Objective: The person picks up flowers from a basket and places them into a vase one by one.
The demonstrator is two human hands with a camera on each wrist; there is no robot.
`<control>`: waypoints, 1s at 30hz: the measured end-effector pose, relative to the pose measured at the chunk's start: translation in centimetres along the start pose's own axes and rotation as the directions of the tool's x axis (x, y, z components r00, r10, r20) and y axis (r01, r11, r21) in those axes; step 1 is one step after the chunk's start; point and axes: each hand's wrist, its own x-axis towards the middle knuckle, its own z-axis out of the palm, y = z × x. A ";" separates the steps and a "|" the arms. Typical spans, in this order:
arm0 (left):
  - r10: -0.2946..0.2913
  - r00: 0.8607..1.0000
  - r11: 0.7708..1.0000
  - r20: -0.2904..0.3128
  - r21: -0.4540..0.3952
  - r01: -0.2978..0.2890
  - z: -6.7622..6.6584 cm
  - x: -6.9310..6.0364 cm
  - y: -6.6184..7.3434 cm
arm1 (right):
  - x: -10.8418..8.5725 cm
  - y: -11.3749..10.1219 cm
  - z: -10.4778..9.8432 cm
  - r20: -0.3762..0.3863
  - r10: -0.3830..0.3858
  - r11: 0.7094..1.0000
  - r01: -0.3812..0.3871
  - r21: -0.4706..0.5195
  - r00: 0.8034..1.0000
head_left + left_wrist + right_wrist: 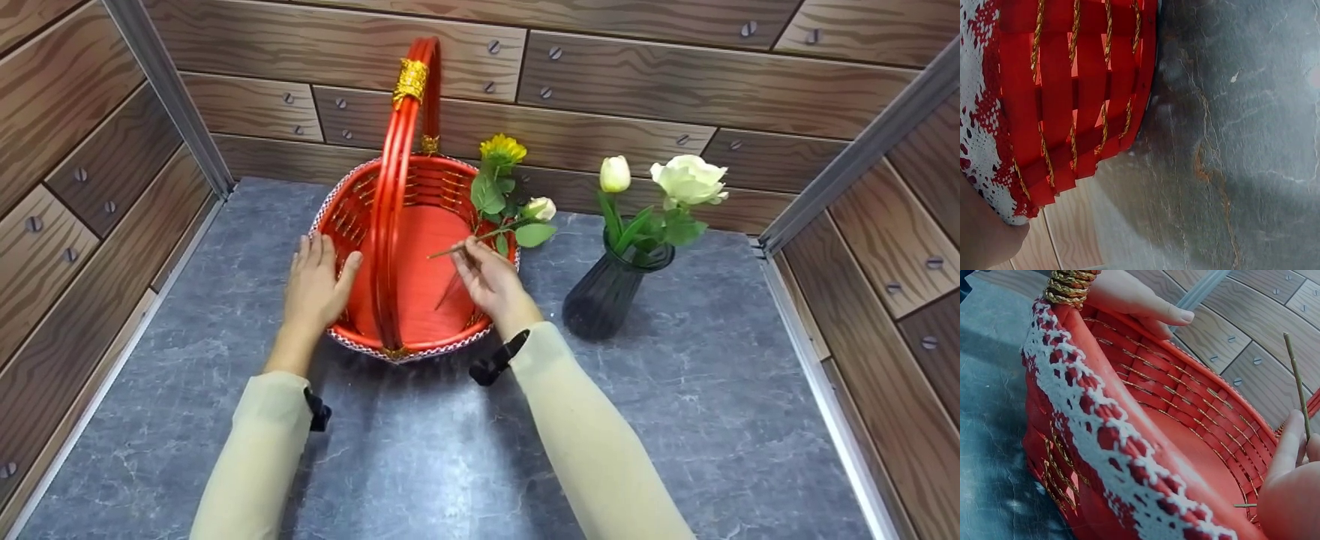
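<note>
A red woven basket with a tall arched handle and white lace trim stands in front of me. My left hand rests on its left rim, fingers extended and thumb spread. Over the right part of the basket, my right hand pinches the thin stem of a white rosebud, whose bloom points right beyond the rim. Behind it a yellow flower leans against the right rim, its stem reaching down into the basket.
To the right stands a dark ribbed vase, holding a white tulip and a large open white flower. Wood-patterned panels with metal corner strips enclose the grey marbled surface at the back and sides.
</note>
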 end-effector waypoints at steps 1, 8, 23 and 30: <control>0.001 1.000 1.000 -0.001 -0.001 -0.001 0.0 0.0 0.0 | 0.0 0.0 0.0 0.000 -0.005 1.000 0.005 -0.008 1.000; 0.005 1.000 1.000 0.006 0.002 -0.005 0.1 0.0 0.2 | -0.3 -0.1 0.1 -0.020 -0.016 0.999 0.015 -0.041 1.000; 0.003 1.000 1.000 -0.001 0.018 -0.003 -0.1 0.1 0.0 | -2.1 -1.0 0.2 -0.016 -0.100 0.993 0.099 -0.069 0.995; 0.009 1.000 1.000 0.000 0.021 -0.009 0.0 0.1 0.0 | -3.2 -1.8 -0.4 0.013 -0.183 0.970 0.183 -0.159 0.983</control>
